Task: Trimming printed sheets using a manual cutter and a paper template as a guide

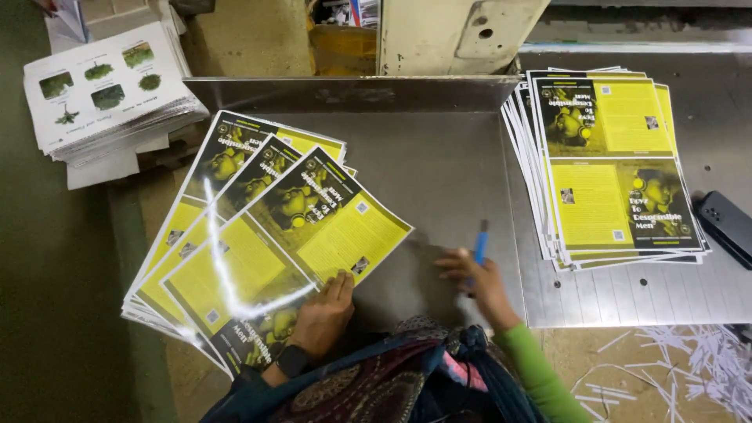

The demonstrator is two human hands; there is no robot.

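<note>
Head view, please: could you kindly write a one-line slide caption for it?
Left hand rests on fanned yellow-and-black sheets; right hand holds a blue pen over the metal table.

Head view. The left hand (325, 313) presses flat on the near edge of a fanned stack of glossy yellow-and-black printed sheets (258, 251) lying on a metal table (439, 164). The right hand (478, 282), just beside it, grips a blue pen (480, 247). A second stack of like sheets (611, 164) lies well apart at right; a white stack with plant pictures (102, 90) sits upper left.
</note>
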